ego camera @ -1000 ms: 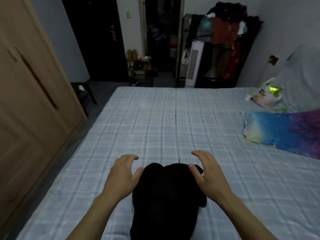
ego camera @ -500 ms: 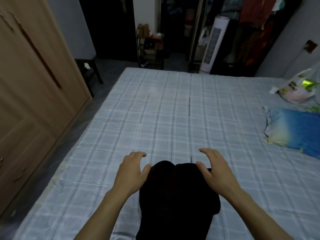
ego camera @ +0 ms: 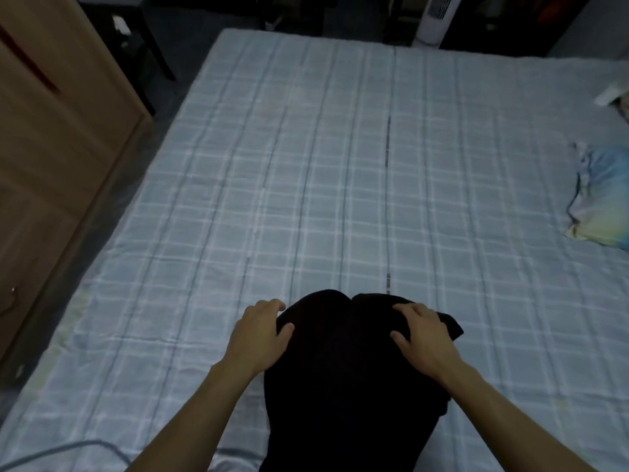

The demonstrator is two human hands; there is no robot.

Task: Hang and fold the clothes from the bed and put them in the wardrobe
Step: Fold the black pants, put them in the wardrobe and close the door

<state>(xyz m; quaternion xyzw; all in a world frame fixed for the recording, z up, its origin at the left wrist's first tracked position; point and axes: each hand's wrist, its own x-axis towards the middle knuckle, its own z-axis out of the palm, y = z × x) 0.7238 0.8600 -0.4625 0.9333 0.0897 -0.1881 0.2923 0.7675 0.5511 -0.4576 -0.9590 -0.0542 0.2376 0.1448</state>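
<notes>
Both hands are on the black garment (ego camera: 343,379), which lies bunched on the near edge of the bed (ego camera: 340,185), its lower end running out of the bottom of the view. The left hand (ego camera: 260,335) sits at the garment's left shoulder, fingers (ego camera: 272,305) curled over the edge onto the checked sheet, thumb pressing on the dark cloth. The right hand (ego camera: 422,338) lies on top of the upper right part, fingers spread and bent, tips digging into the fabric. Whether either hand has actually pinched cloth cannot be told; the cloth is too dark to show folds under the fingers. A small flap of the garment pokes out past the right hand, toward the pillow side.

The wardrobe (ego camera: 51,148) stands along the left, wooden doors closed, a narrow strip of floor between it and the bed. At the far right edge lies a pillow (ego camera: 602,202) in blue and yellow tones, well apart from the garment. Beyond the foot of the bed, a white tower fan (ego camera: 434,15) is cut off by the top edge.
</notes>
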